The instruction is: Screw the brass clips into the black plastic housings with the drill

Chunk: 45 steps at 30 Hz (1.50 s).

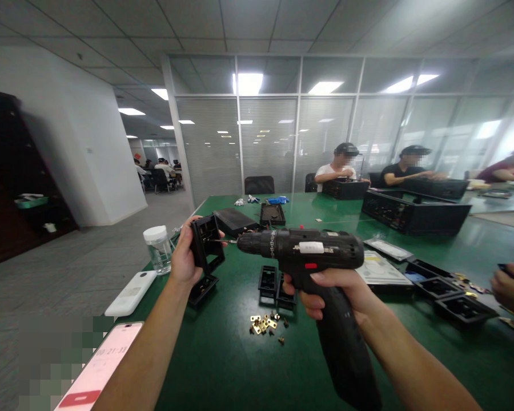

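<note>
Black plastic makes up the frame (202, 246) that the left hand (185, 257) grips by its outer side, raised over the worktop (223, 359). The right hand (346, 288) is wrapped around the handle of a black drill (312, 248), held level, its bit (227, 241) pointing left to the frame's open side; whether the tip touches is too small to tell. The hands are apart, the drill's body between them. Below the frame lies a small tray (203, 290); two black holders (268, 282) sit side by side beneath the drill, with brass plates (263, 325) and screws (281, 341) scattered nearer the wearer. To the left are a clear jar (157, 254) with a white lid, a white device (131, 293) and a lit phone (107, 362). Another person's hand (513, 286) shows at the right edge.
</note>
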Each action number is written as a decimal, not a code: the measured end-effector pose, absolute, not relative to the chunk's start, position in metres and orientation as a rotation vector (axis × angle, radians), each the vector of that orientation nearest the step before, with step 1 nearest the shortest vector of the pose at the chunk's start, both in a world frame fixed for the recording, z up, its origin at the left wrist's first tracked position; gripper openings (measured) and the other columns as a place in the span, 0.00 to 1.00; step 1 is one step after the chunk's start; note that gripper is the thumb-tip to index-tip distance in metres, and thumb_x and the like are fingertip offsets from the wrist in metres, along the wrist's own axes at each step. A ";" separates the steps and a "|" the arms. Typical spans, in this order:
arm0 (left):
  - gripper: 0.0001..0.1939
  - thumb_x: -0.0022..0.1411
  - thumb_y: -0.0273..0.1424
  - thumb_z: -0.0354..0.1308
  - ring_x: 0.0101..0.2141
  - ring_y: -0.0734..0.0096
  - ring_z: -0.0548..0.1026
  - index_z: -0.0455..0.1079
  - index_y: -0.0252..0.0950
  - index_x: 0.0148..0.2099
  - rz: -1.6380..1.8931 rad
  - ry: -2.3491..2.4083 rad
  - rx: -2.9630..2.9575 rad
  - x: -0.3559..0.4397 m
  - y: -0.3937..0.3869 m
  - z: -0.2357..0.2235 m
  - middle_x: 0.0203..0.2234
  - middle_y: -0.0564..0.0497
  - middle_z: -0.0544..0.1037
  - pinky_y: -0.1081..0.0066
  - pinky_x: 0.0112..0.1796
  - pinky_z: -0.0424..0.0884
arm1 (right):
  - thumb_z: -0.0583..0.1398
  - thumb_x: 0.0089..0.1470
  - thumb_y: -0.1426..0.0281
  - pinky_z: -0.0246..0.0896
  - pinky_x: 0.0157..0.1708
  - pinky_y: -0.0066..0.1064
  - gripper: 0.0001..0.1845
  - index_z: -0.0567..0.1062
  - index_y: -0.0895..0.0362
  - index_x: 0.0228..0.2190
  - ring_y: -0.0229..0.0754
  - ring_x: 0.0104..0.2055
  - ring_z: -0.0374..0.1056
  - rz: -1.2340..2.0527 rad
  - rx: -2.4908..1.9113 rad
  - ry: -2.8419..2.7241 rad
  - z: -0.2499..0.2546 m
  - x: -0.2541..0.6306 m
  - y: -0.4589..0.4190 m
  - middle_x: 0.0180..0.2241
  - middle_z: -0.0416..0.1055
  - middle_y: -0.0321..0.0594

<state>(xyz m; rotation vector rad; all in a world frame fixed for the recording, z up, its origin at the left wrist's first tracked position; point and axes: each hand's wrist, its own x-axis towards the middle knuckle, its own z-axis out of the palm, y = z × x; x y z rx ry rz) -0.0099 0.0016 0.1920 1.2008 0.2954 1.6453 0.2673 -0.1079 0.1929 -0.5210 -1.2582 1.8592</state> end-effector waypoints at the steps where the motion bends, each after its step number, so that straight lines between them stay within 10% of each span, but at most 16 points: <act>1: 0.24 0.58 0.47 0.63 0.32 0.55 0.81 0.63 0.40 0.50 1.642 0.307 1.197 -0.009 0.002 0.192 0.33 0.47 0.80 0.57 0.30 0.79 | 0.68 0.43 0.61 0.52 0.22 0.28 0.21 0.79 0.60 0.38 0.28 0.23 0.54 1.838 -0.534 -1.279 0.193 0.267 -0.109 0.36 0.70 0.46; 15: 0.26 0.60 0.50 0.58 0.26 0.55 0.80 0.61 0.39 0.52 1.536 0.448 1.154 -0.012 -0.001 0.198 0.30 0.47 0.80 0.61 0.24 0.77 | 0.65 0.44 0.63 0.56 0.26 0.41 0.16 0.78 0.52 0.39 0.39 0.24 0.63 1.499 -0.664 -1.691 0.196 0.270 -0.108 0.30 0.70 0.45; 45: 0.24 0.60 0.47 0.60 0.29 0.55 0.81 0.62 0.40 0.51 1.545 0.390 1.137 -0.013 -0.003 0.194 0.31 0.47 0.80 0.60 0.27 0.78 | 0.66 0.42 0.68 0.55 0.23 0.26 0.17 0.78 0.61 0.37 0.28 0.23 0.57 1.824 -0.503 -1.385 0.185 0.279 -0.086 0.32 0.70 0.42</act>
